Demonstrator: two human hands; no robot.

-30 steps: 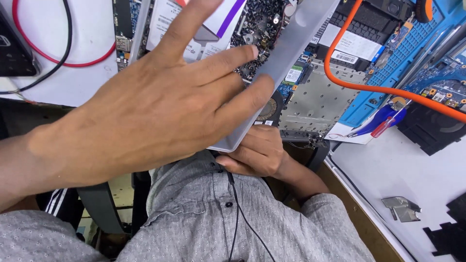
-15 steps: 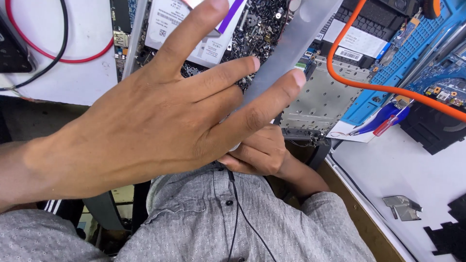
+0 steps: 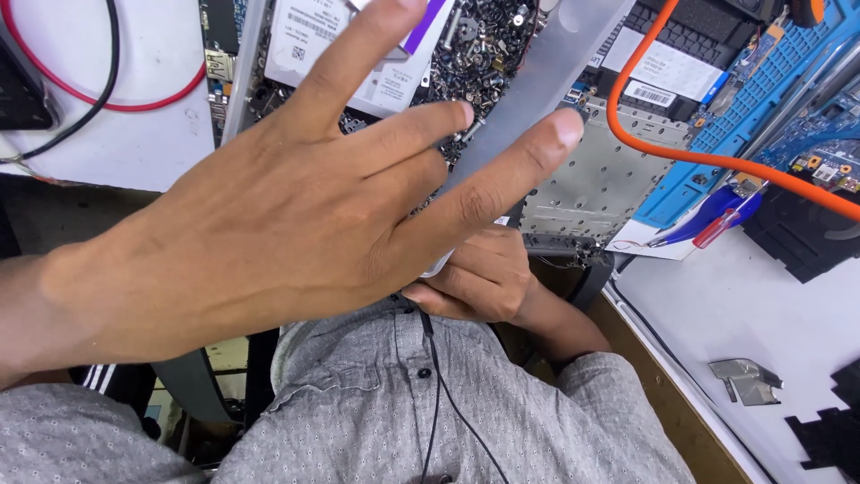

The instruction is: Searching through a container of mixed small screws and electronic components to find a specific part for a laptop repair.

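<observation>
Grey metal strip (image 3: 555, 63) — under left hand (image 3: 296, 206), gripped below by right hand (image 3: 479, 278).

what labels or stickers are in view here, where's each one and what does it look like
White rectangular label, top centre behind the left hand's fingers, small dark code square.
Purple strip, beside it, slanted.
White barcode sticker, upper right under the orange cable, on black part.

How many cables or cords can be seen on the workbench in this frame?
3. A red cable and a black cable loop at the top left; an orange cable curves across the top right. The left hand may hide others.
</observation>
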